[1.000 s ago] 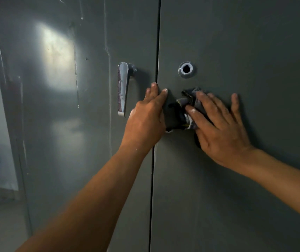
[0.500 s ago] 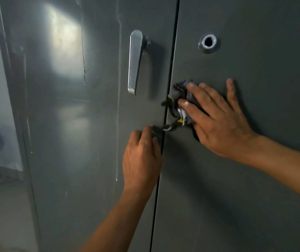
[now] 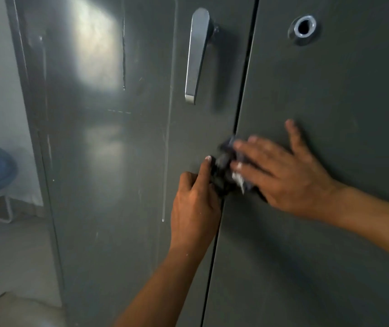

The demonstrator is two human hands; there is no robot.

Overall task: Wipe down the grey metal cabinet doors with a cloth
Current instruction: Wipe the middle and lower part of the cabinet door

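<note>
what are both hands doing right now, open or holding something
Left hand: fingers curled, gripping the cloth.
Right hand: open, flat fingers pressing the cloth against the right door.

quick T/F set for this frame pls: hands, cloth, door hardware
1. The right hand presses the cloth against the right door with straight fingers. True.
2. The lever handle is on the right door. False: it is on the left door.
3. The left hand grips the handle. False: it pinches the cloth, below the handle.
4. A round lock hole sits above the right hand. True.
</note>
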